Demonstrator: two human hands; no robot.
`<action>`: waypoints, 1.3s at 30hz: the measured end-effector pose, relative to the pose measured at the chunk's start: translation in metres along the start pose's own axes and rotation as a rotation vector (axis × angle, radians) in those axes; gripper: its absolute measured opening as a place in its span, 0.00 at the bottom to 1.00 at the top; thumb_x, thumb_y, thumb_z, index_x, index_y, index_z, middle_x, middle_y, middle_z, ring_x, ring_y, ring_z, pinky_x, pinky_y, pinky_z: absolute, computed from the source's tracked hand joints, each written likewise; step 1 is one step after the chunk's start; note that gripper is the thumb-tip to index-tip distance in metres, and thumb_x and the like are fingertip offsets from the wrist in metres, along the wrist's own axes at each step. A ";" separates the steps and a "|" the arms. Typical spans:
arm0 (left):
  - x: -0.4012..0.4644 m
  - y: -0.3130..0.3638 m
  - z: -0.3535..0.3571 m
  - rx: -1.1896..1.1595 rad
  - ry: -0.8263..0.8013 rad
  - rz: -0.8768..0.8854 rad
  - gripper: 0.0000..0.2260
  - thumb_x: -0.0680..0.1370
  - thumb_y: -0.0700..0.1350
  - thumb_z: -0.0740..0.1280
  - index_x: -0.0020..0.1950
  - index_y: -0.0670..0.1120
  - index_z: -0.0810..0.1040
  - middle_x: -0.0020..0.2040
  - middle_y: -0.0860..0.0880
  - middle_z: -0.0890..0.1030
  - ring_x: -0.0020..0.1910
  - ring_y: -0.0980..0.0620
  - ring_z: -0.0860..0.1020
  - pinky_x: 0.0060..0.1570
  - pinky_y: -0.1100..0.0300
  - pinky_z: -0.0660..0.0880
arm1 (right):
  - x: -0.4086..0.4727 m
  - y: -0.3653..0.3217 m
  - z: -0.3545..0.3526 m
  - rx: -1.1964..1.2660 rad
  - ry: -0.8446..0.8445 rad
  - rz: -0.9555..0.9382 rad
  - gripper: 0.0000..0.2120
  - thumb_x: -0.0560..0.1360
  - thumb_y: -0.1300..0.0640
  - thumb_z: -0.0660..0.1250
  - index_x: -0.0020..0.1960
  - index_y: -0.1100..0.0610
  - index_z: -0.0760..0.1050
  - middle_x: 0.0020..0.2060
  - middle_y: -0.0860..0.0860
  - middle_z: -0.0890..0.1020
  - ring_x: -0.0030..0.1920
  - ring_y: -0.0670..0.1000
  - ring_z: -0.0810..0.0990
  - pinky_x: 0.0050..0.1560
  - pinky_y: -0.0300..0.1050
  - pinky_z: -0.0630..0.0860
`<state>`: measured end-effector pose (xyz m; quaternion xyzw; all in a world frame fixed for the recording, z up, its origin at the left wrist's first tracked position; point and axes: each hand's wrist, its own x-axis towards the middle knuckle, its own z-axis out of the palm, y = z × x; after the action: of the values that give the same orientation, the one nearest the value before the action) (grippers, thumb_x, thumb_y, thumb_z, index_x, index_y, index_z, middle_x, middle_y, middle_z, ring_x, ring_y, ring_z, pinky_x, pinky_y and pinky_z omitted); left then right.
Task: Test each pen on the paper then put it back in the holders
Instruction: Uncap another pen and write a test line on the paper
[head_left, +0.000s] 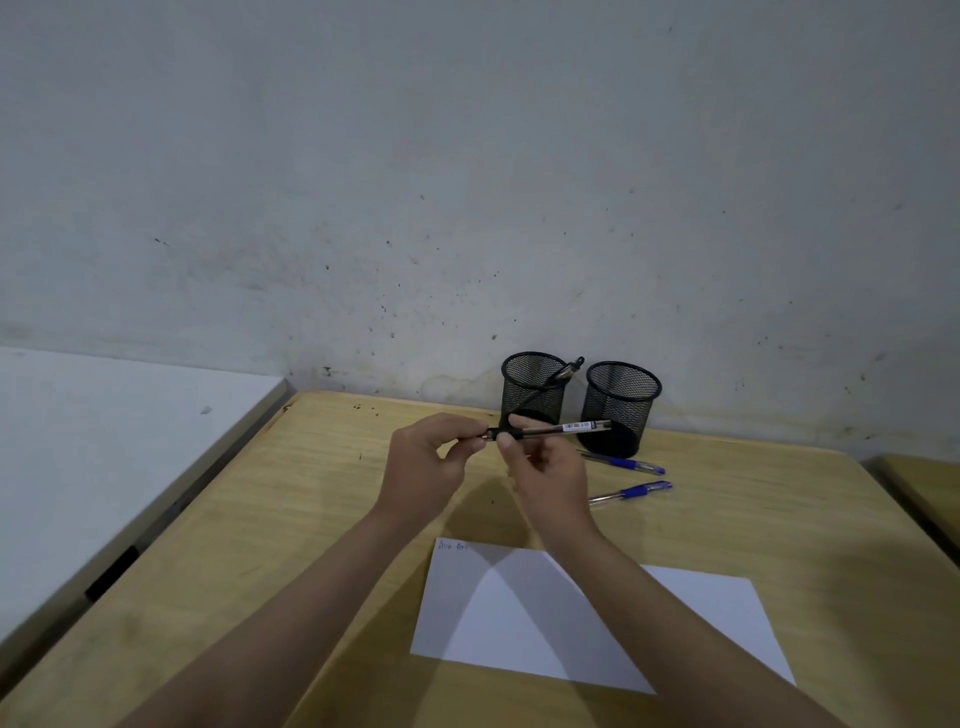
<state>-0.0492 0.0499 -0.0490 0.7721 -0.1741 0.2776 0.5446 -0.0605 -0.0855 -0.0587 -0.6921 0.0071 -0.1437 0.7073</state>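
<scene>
Both hands hold a black pen level above the wooden desk. My right hand pinches its grip, and my left hand pinches the tip end, where a cap may be. Behind them stand two black mesh holders: the left holder has one black pen leaning in it, the right holder looks empty. Two blue pens, one above the other, lie on the desk. A white paper with small scribbles at its top left corner lies near me.
A white table adjoins the desk on the left. Another wooden desk edge shows at the far right. A stained wall rises directly behind the holders.
</scene>
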 end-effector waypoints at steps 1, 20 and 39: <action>-0.001 0.002 -0.001 -0.001 0.002 -0.002 0.07 0.69 0.32 0.72 0.44 0.41 0.84 0.41 0.49 0.84 0.41 0.57 0.81 0.45 0.68 0.76 | -0.001 -0.005 0.000 0.023 0.007 0.008 0.06 0.73 0.59 0.70 0.50 0.56 0.79 0.34 0.51 0.79 0.36 0.47 0.76 0.41 0.48 0.75; -0.006 0.040 -0.024 0.045 -0.133 0.007 0.08 0.69 0.30 0.70 0.43 0.41 0.83 0.38 0.49 0.83 0.39 0.64 0.80 0.43 0.74 0.73 | -0.051 -0.034 0.000 0.022 0.142 -0.212 0.08 0.73 0.60 0.70 0.42 0.46 0.79 0.37 0.43 0.83 0.38 0.37 0.81 0.40 0.29 0.75; -0.003 0.004 -0.091 0.247 -0.097 -0.258 0.10 0.72 0.31 0.68 0.42 0.46 0.82 0.31 0.59 0.82 0.32 0.67 0.78 0.40 0.66 0.72 | -0.053 -0.073 -0.055 0.052 0.292 -0.554 0.06 0.74 0.63 0.67 0.46 0.53 0.77 0.39 0.53 0.81 0.40 0.47 0.80 0.45 0.39 0.76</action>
<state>-0.0757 0.1334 -0.0244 0.8613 -0.0641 0.1872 0.4679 -0.1375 -0.1281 0.0008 -0.6215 -0.0840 -0.4291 0.6500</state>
